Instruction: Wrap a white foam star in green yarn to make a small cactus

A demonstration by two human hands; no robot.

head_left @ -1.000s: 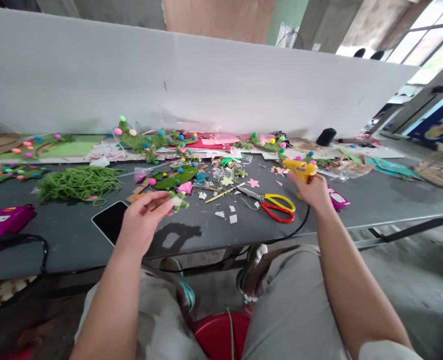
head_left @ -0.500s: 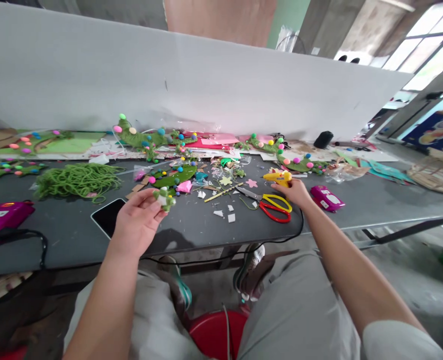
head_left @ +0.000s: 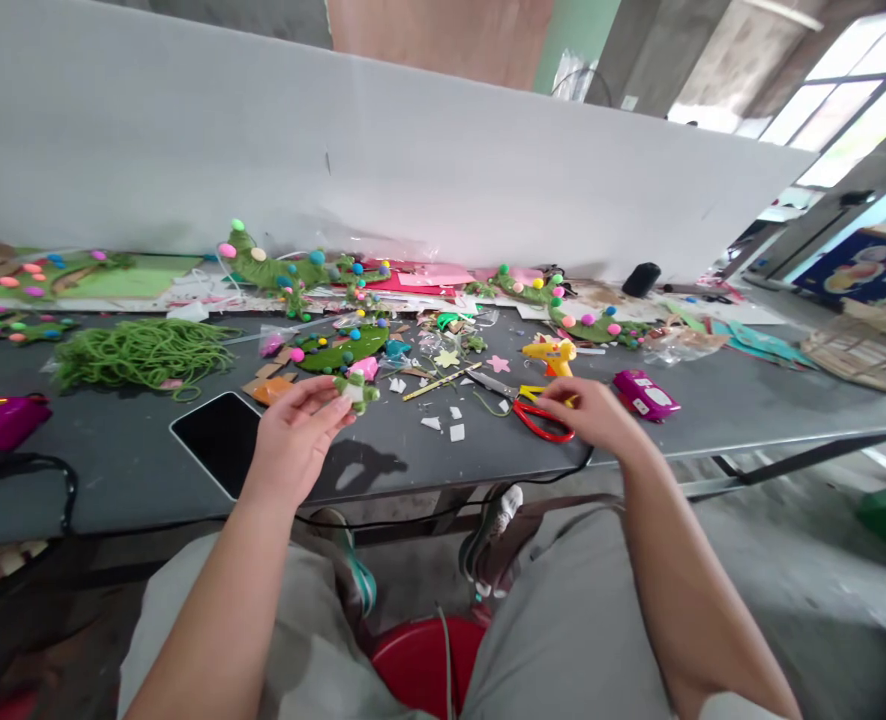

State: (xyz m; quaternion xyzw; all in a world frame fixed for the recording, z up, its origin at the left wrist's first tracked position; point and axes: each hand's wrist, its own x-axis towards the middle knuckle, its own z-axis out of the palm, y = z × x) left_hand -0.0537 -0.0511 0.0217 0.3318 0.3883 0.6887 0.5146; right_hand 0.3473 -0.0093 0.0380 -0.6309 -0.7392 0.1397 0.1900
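Note:
Between the thumb and fingers of my left hand is a small fuzzy green craft piece with a white patch, held above the table. My right hand hovers by the handles of the scissors, one red and one yellow. Its fingers are loosely curled and apart, and they partly cover the yellow handle; I see nothing held in them. Just beyond, a yellow glue gun rests on the table. White scraps and a patterned yellow strip lie between my hands.
A dark-screened phone lies left of my left hand, near green yarn. Purple devices sit at both sides. Green pieces with pompoms line the white panel. A black cord hangs along the front edge.
My right hand has let go of the glue gun and come back toward the scissors. My left hand has shifted slightly right with the green craft piece.

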